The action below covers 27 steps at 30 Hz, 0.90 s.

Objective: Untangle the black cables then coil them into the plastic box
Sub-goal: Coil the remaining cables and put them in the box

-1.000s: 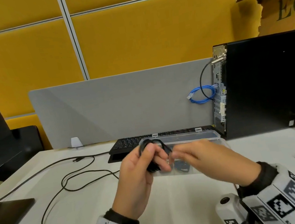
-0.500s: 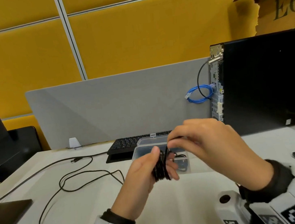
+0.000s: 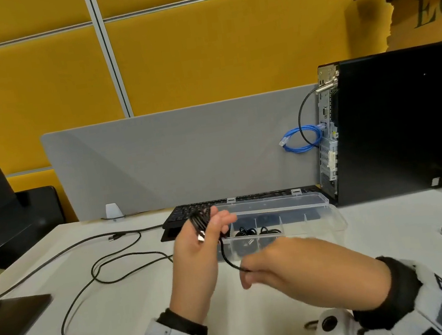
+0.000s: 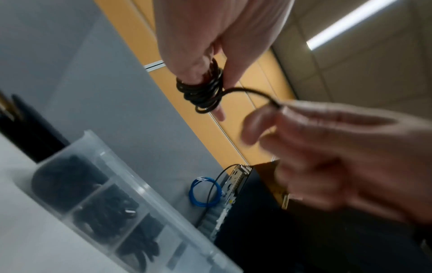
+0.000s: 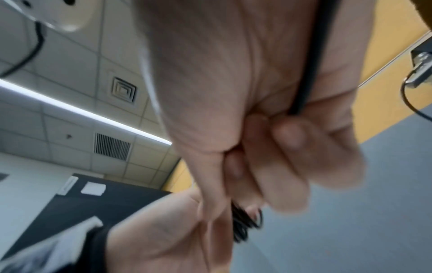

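Lowering right hand (cable pinched)

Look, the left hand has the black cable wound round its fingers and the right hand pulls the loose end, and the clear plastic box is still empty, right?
Not quite: the clear plastic box is not empty. The head view shows coiled black cables already in its compartments. The rest holds: the black cable is wound round the left hand, and the right hand holds its loose end.

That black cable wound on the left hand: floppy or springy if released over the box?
Probably floppy: the black cable wraps the left hand's fingers in tight loops, and the free end sags to the right hand. Likely light, since a pinch holds it. The coil may loosen once let go; nothing visibly ties it.
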Tool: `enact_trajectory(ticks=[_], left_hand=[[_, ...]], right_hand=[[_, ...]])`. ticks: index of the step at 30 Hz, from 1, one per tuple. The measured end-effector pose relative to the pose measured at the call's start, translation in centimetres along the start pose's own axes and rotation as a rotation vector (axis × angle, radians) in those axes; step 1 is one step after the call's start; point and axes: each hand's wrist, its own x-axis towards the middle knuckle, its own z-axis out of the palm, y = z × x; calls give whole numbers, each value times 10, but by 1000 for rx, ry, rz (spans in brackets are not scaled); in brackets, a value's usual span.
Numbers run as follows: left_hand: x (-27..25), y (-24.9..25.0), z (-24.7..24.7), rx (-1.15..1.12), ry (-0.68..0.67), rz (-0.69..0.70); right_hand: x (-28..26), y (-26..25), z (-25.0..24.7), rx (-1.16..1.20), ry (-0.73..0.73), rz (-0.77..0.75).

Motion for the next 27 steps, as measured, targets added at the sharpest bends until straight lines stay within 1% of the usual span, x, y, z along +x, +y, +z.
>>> enact_trajectory(ticks=[1,2,4,5,6,7,8,9,11,14,15,16,17,18,20,23,25,27], left_hand=[[0,-2,1,53,-43,-16],[0,-3,1,52,-114,-56],[-3,1,3,6,-298,-115],[-5,5,3,6,-377,-112],[-7,9,5,12,-434,-94],[-9,13,5,11,-463,-75],[-11,16,6,-11,-468,-60],[-12,18,6,-56,-455,-51],[-11,19,7,-177,-373,-52],[-6,16,6,-398,-159,-86],[-3,14,5,-438,-104,-95],[-1,12,4,-453,-66,-101],[1,9,3,-458,-50,-101],[2,8,2,-456,-50,-102],[0,9,2,-395,-96,-95],[0,6,-2,-146,-186,-86],[0,5,-8,15,-293,-94],[-3,3,-13,264,-455,-55]], right_hand=[[-1,-2,-5,-17,107,6],[-2,-1,-10,-27,229,29],[-3,5,-17,-38,444,82],[-3,9,-19,-32,516,108],[-3,14,-19,-22,559,135],[-2,20,-18,-26,573,170],[-2,26,-16,-43,555,214],[-1,33,-14,-65,504,254],[1,46,-6,-84,338,267],[5,46,8,-1,-6,189],[7,42,13,37,-93,163],[8,37,16,64,-153,139],[9,31,18,78,-180,114],[10,24,18,86,-193,92],[9,12,16,117,-179,60],[10,2,11,186,-102,22],[9,4,6,232,-20,-7],[8,11,1,280,47,-1]])
